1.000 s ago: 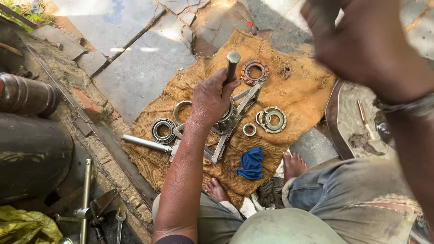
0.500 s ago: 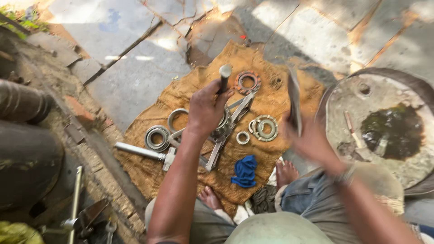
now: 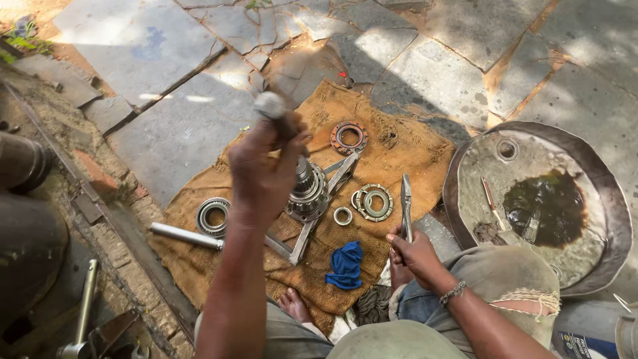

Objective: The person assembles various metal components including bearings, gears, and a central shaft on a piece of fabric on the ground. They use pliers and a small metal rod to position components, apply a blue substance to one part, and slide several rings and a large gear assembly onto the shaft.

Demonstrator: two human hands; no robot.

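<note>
Stone floor, burlap mat [image 3: 399,149]. Left hand [image 3: 262,176] stays clenched on shaft [image 3: 302,179], upright mid-mat. Right hand [image 3: 415,252], raised earlier, has dropped near knee, fist gripping pliers [image 3: 406,206]. Bearing ring [image 3: 376,202] between them.

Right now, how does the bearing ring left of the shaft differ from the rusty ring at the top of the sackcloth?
The bearing ring is grey, clean steel; the rusty ring is orange-brown with a flat flange. The bearing ring lies at the cloth's left edge beside a metal tube, close to the left hand; the rusty ring lies at the far end, away from both hands. Both lie flat on the sackcloth, untouched.
</note>
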